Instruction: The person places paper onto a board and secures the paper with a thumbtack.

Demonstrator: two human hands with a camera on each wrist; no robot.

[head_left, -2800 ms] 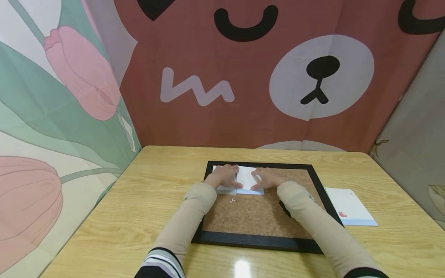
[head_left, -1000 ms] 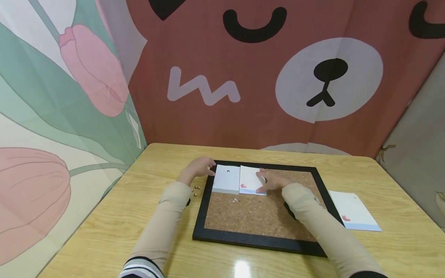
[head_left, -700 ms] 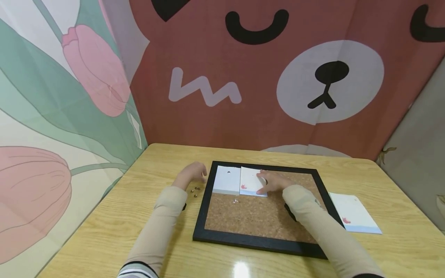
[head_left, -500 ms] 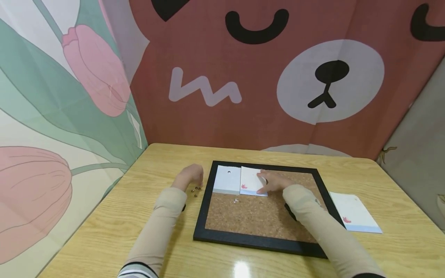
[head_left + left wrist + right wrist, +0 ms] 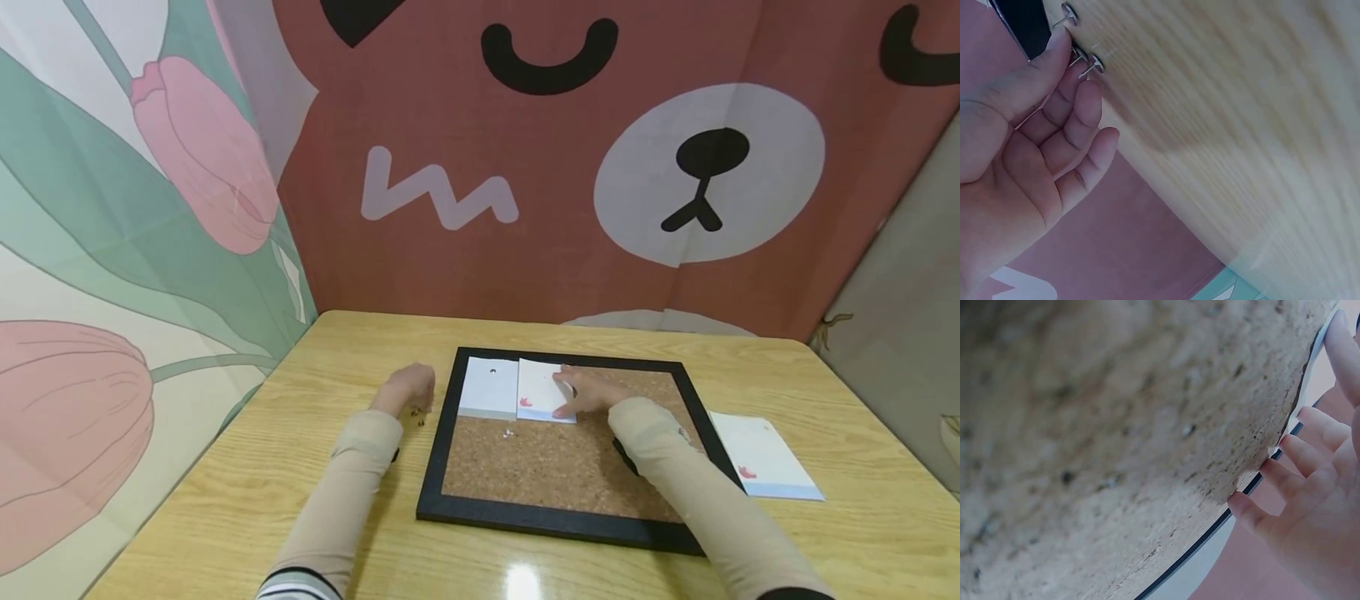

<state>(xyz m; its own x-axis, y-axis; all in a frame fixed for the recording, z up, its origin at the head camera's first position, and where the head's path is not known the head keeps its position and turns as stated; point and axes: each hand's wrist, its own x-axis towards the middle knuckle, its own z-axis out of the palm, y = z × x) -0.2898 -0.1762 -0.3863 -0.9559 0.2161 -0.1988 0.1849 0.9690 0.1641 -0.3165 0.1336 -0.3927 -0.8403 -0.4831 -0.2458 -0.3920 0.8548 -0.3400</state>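
Observation:
My left hand (image 5: 408, 387) is low over the table just left of the black-framed corkboard (image 5: 555, 527). Its thumb and fingers come together among several metal thumbtacks (image 5: 1093, 65) lying there; I cannot tell whether one is pinched. In the head view the hand partly hides the tacks. My right hand (image 5: 591, 390) rests with spread fingers on the right side of a white note sheet (image 5: 538, 387) printed with a small pink figure and a blue lower band. Left of that sheet, another white note sheet (image 5: 487, 393) has a tack near its top edge.
Small clear shiny bits (image 5: 508, 432) lie on the cork below the sheets. Right of the board, partly beside its frame, a white notepad (image 5: 768, 457) lies on the wooden table (image 5: 247, 467). A patterned cloth (image 5: 420, 267) stands behind the table.
My left hand has left the note sheets, gone left past the frame and come down at the tacks. My right hand stays on the right-hand sheet.

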